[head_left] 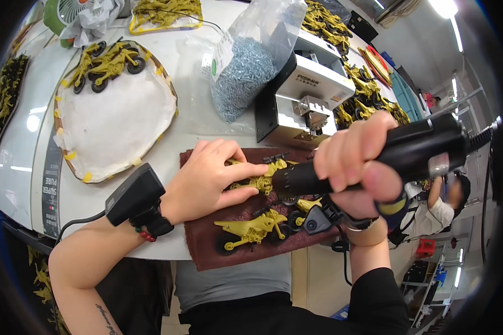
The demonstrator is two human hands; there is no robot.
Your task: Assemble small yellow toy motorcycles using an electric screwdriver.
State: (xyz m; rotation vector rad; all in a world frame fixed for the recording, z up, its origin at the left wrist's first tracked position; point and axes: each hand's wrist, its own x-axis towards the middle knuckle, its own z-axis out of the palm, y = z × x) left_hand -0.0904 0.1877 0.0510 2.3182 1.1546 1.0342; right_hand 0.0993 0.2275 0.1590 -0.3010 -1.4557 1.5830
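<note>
My left hand (204, 176) is closed on a yellow toy motorcycle (258, 182), its thumb and fingers pinching the body against a brown cloth (207, 240). In my right hand (357, 159) is a thick black electric screwdriver (422, 146), its fingers wrapped round the barrel. The tool lies nearly level, and its front end meets the held motorcycle; the tip itself is hidden. Nearer to me on the cloth lies another yellow toy motorcycle (254, 229) with black wheels. Part of a further yellow piece (306, 205) shows beneath my right wrist.
Beyond the cloth stand a white-and-black screw feeder (318, 75) and a clear bag of small bluish screws (243, 72). To the left is a paper-lined round tray (117, 125) with yellow motorcycles. More yellow motorcycles (363, 89) pile up behind the feeder. Another person (436, 209) works at the right.
</note>
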